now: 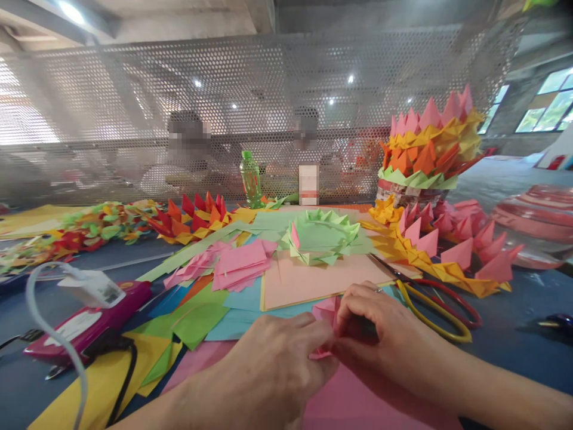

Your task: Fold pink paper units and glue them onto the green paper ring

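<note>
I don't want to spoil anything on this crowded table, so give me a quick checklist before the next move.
1. Pink piece in the grip of both the left hand and right hand: ok.
2. Its creases sharp: cannot tell, the hands cover much of it.
3. Green ring apart from the hands: ok, it sits beyond them.
4. Scissors well away from the right hand: not ok, the handles lie beside it.
5. Pink slips neatly squared: not ok, they overlap unevenly.

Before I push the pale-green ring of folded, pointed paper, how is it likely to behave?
The pale-green paper ring is probably light, being folded paper around an open middle. Its points would likely crush if pressed, being only creased paper. Lying flat on paper sheets, it may slide rather than roll.
</note>
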`<state>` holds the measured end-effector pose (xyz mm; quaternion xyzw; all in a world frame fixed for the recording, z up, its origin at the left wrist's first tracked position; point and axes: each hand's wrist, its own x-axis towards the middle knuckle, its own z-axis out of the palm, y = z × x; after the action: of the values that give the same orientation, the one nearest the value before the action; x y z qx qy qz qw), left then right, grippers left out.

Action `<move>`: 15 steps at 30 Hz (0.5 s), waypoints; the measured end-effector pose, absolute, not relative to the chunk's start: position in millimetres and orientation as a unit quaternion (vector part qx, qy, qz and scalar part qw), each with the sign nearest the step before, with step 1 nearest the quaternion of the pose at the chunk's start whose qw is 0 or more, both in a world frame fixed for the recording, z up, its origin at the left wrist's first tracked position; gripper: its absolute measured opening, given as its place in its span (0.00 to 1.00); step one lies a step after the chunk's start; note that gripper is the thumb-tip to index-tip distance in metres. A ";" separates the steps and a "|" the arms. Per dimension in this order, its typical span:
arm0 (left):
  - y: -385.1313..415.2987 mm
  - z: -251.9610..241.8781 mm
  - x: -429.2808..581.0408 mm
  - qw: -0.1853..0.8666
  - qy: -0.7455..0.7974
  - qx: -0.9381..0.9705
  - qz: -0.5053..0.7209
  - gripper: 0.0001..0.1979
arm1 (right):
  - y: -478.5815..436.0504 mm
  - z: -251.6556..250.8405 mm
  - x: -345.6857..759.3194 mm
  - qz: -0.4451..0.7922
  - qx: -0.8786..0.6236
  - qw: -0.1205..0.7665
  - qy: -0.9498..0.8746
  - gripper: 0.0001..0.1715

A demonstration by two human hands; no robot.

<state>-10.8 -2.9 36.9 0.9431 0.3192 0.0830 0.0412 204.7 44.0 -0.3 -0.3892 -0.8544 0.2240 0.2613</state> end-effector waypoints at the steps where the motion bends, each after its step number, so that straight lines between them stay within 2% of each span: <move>1: -2.9 37.0 -11.2 0.044 0.316 0.943 0.091 0.12 | 43.7 0.5 204.9 0.225 -0.391 0.259 -0.854 0.09; 8: -5.9 37.1 -13.5 0.022 0.323 0.943 0.073 0.11 | 42.3 6.5 210.2 0.271 -0.394 0.248 -0.842 0.07; 15: -5.2 41.7 -14.3 0.007 0.311 0.948 0.067 0.10 | 42.8 10.2 213.1 0.284 -0.397 0.232 -0.841 0.08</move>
<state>-14.3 -5.2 41.7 0.9480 0.3110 0.0668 0.0069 213.1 42.8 10.2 -0.3969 -0.8414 0.2843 0.2316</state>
